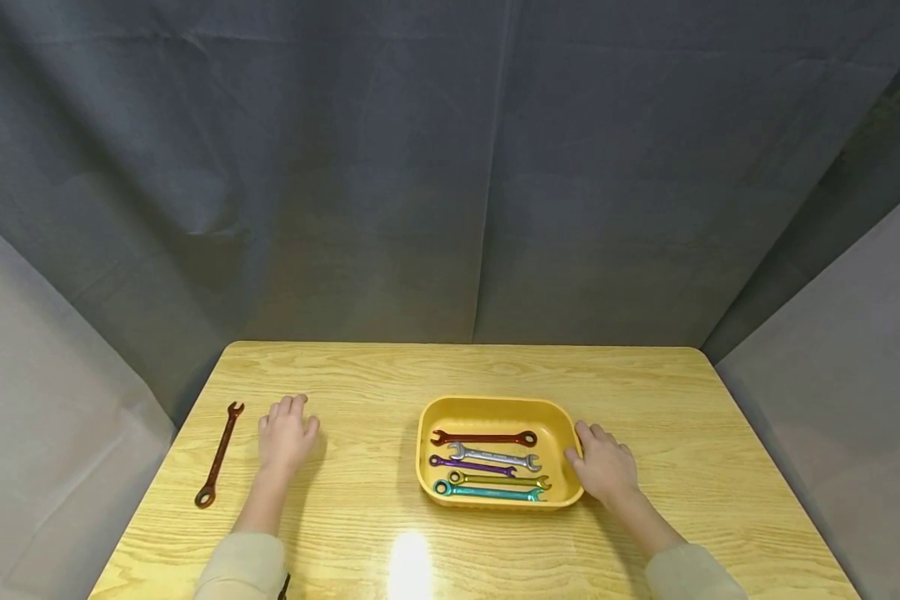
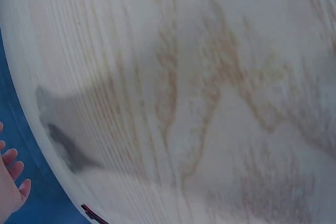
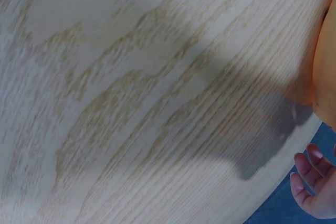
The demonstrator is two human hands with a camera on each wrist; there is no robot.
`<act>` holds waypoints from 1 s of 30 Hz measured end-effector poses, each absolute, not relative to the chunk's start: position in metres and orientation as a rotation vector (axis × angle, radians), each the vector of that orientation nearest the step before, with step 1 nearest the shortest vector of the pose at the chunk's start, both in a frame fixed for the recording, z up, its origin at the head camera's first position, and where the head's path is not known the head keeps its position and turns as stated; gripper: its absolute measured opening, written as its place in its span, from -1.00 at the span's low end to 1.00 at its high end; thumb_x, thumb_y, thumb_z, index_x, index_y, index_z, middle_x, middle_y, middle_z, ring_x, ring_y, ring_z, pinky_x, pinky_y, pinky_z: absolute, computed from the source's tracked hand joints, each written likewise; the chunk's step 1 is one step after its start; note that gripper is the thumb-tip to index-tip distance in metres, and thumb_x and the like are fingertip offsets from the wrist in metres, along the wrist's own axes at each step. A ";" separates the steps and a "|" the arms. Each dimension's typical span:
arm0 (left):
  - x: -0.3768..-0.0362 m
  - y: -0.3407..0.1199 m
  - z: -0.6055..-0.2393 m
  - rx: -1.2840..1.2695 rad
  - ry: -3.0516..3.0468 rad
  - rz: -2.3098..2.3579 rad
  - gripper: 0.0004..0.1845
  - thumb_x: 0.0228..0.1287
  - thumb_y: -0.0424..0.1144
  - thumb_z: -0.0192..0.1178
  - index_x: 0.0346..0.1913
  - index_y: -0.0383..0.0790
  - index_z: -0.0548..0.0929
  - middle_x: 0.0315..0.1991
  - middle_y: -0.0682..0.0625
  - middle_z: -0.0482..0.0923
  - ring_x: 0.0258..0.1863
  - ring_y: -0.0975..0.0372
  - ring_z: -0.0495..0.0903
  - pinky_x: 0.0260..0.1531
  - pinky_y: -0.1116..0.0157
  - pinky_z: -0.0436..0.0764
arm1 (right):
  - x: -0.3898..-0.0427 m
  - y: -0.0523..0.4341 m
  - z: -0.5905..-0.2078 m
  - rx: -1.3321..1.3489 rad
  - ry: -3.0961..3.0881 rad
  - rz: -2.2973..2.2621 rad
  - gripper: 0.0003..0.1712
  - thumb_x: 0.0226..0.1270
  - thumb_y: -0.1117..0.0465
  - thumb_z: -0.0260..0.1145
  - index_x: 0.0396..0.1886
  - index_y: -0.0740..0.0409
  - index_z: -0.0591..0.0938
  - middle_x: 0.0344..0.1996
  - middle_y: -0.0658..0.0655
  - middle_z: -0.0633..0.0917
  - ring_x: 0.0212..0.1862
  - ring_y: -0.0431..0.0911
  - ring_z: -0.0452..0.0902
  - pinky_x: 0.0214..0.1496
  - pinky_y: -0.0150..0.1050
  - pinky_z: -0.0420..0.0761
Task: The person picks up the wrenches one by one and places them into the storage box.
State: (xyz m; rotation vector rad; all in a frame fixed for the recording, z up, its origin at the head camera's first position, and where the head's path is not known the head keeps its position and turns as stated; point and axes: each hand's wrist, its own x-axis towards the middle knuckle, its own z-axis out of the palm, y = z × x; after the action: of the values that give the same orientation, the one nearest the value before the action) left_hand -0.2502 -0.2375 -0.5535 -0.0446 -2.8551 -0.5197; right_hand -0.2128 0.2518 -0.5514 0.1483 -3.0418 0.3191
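Observation:
My left hand [image 1: 286, 437] is over the left part of the table with its fingers loosely spread and nothing in them. To its left lies a red combination wrench [image 1: 220, 454], its open end pointing away from me. My right hand [image 1: 606, 467] is at the right end of a yellow tray [image 1: 495, 406], fingers relaxed, the thumb overlapping the rim in the head view. Inside the tray several wrenches lie side by side: red [image 1: 483, 437], silver [image 1: 495, 457], purple [image 1: 472, 466], gold [image 1: 499, 480] and teal [image 1: 489, 492]. In the right wrist view, the fingers [image 3: 310, 174] appear beside the tray wall [image 3: 328, 72].
The wooden table [image 1: 360, 375] has rounded far corners. Dark grey cloth [image 1: 375, 183] hangs behind it, and paler cloth panels [image 1: 855, 400] stand along both sides. A bright light reflection shows on the near tabletop.

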 end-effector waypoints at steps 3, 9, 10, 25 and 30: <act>-0.250 -0.245 -0.555 0.012 -2.858 -0.541 -0.54 0.28 -0.15 0.00 0.14 -0.37 0.36 0.06 -0.29 0.37 0.05 -0.12 0.30 0.01 -0.10 0.28 | -0.213 0.252 -0.552 0.152 -3.038 0.319 -0.56 0.24 0.02 0.12 0.00 0.21 0.42 -0.18 0.25 0.53 -0.21 0.17 0.49 -0.26 0.15 0.45; -0.248 -0.257 -0.555 0.119 -2.868 -0.618 -0.53 0.29 -0.16 -0.02 0.17 -0.40 0.32 0.08 -0.33 0.33 0.09 -0.15 0.26 0.03 -0.12 0.26 | -0.213 0.252 -0.552 0.152 -3.037 0.319 -0.56 0.24 0.02 0.12 -0.01 0.21 0.42 -0.18 0.25 0.53 -0.20 0.18 0.49 -0.26 0.15 0.45; -0.248 -0.259 -0.555 0.131 -2.870 -0.624 -0.52 0.29 -0.16 -0.02 0.17 -0.41 0.31 0.08 -0.34 0.32 0.09 -0.16 0.25 0.03 -0.13 0.25 | -0.213 0.252 -0.552 0.152 -3.037 0.318 -0.56 0.24 0.02 0.12 -0.01 0.22 0.42 -0.17 0.26 0.53 -0.21 0.19 0.49 -0.26 0.15 0.45; -0.238 -0.283 -0.559 0.351 -2.880 -0.699 -0.48 0.28 -0.18 -0.02 0.23 -0.39 0.24 0.17 -0.35 0.23 0.14 -0.20 0.15 0.05 -0.20 0.10 | -0.213 0.252 -0.552 0.152 -3.040 0.322 -0.57 0.25 0.02 0.10 -0.01 0.21 0.42 -0.16 0.26 0.54 -0.17 0.19 0.48 -0.23 0.17 0.44; -0.235 -0.291 -0.559 0.387 -2.887 -0.705 -0.46 0.29 -0.18 -0.03 0.25 -0.39 0.20 0.19 -0.36 0.19 0.13 -0.22 0.13 0.04 -0.20 0.10 | -0.213 0.252 -0.552 0.149 -3.044 0.325 -0.58 0.25 0.02 0.10 -0.01 0.21 0.42 -0.15 0.26 0.53 -0.16 0.19 0.48 -0.21 0.18 0.43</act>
State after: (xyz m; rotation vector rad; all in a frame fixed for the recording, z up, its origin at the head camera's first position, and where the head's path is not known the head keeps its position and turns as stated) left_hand -0.2355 -0.2910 -0.5594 0.3870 -2.8870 -0.7049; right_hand -0.2133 0.2520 -0.5515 0.1495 -3.0440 0.3248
